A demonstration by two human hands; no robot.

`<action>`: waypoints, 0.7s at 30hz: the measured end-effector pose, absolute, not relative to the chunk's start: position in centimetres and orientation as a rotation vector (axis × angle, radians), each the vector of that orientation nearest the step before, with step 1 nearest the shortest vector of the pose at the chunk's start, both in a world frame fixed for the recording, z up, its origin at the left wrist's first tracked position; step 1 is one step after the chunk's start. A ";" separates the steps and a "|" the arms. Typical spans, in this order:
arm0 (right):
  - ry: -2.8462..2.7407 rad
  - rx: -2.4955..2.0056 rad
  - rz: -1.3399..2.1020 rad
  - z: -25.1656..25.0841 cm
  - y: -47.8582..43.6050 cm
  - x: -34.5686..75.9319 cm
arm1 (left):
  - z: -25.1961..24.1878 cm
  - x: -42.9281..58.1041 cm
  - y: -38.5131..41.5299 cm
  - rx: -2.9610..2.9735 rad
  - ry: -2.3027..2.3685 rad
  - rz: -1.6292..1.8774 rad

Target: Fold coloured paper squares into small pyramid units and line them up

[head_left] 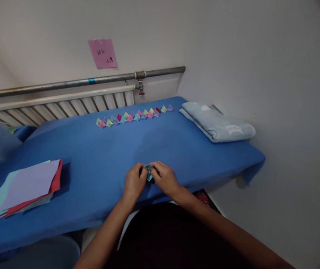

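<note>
Close to the front edge of the blue-covered table (101, 160), a small teal folded paper piece (149, 175) is held up between my two hands. My left hand (134, 182) pinches its left side, and my right hand (165, 179) grips its right side with thumb and fingers. Part of the paper is hidden behind the fingers. Farther back lie two staggered rows of small folded paper pieces (130, 118) in pink, yellow, purple, teal and red.
A stack of coloured paper sheets (32, 183) lies at the left, lavender on top. At the back right is a folded light blue blanket (218, 123). Behind the table run a radiator (64, 106) and a metal pipe (109, 78). A pink note (103, 54) hangs on the wall.
</note>
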State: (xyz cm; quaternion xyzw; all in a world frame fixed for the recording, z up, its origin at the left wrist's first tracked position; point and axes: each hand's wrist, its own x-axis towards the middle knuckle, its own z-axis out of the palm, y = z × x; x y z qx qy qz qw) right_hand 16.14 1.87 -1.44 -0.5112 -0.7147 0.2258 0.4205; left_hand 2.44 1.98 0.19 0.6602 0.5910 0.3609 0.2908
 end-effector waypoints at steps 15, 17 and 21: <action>-1.935 -1.382 0.402 -1.3 3.0 16.1 | 0.1 2.0 2.7 1.926 1.607 0.886; -2.001 -1.412 0.338 -1.1 3.6 16.0 | 0.1 1.7 3.1 1.967 1.609 0.852; -2.044 -1.419 0.335 -1.1 4.2 16.2 | 0.0 1.3 3.5 1.996 1.645 0.781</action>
